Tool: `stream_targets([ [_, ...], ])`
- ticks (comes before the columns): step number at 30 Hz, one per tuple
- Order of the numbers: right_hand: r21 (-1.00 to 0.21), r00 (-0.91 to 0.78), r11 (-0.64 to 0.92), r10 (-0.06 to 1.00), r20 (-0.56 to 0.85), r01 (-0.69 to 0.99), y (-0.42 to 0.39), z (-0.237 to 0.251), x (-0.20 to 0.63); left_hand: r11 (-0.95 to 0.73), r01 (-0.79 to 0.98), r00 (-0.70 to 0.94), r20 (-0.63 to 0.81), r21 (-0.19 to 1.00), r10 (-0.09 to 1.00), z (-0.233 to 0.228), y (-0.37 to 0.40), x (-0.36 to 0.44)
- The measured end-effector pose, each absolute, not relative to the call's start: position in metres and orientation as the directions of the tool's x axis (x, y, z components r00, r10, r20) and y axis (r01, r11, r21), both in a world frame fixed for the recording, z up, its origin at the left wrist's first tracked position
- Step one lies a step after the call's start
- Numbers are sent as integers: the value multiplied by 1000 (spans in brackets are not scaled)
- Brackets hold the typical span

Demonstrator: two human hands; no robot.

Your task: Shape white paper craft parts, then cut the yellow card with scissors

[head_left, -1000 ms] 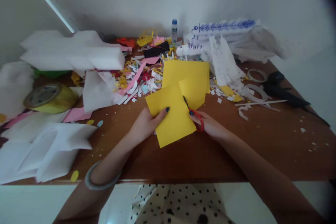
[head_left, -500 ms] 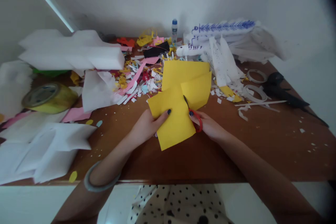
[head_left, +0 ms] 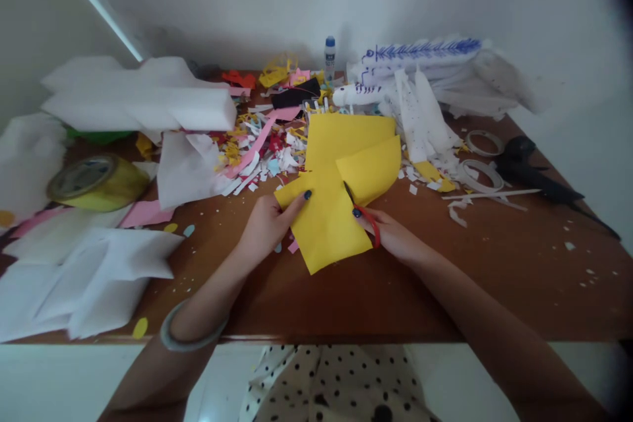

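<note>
My left hand (head_left: pixel 270 223) pinches the left edge of a sheet of yellow paper (head_left: pixel 329 231), thumb on top and fingers hidden beneath. My right hand (head_left: pixel 390 232) is wrapped round the red handles of a pair of scissors (head_left: pixel 374 227). Their dark blade shows at a cut in the yellow paper, and a flap to the right of the cut curls up. Behind, another yellow sheet (head_left: pixel 351 135) lies on the table, partly covered by the one in my hands.
Paper scraps (head_left: pixel 267 151) are heaped at the back middle, near a glue bottle (head_left: pixel 330 58). A tape roll (head_left: pixel 97 182) and white foam pieces (head_left: pixel 138 102) lie left. A black glue gun (head_left: pixel 537 171) and white rings (head_left: pixel 481 176) lie right.
My left hand has shifted slightly left and up along the paper's edge. The held sheet has turned a little, and its lower corner has moved up and right. The scissors stay in the cut.
</note>
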State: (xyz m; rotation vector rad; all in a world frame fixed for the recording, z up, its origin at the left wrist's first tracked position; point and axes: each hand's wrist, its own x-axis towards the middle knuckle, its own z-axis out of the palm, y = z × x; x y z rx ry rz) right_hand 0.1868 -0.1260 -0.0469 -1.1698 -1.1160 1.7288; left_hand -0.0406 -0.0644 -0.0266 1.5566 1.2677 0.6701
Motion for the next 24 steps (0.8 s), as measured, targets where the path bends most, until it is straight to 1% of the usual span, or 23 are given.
stream_targets([
  [2,-934,-277,-339,913,-298,-112,-126,-45,186,22,469,302,-184,883,935,-26,-66,-41],
  [4,-933,-262,-344,914,-308,-102,-126,-44,187,18,491,286,-180,871,941,-26,-67,-41],
  [11,-935,-275,-334,916,-292,-120,-125,-48,187,6,494,244,-145,869,959,-25,-65,-41],
  [16,-925,-262,-367,907,-330,-103,-125,-46,185,-11,500,274,-146,866,950,-22,-67,-41],
  [20,-925,-250,-361,912,-324,-116,-126,-46,185,-9,473,319,-162,881,934,-19,-69,-40],
  [24,-929,-242,-360,912,-331,-85,-125,-47,186,-11,465,316,-154,885,936,-18,-68,-40],
])
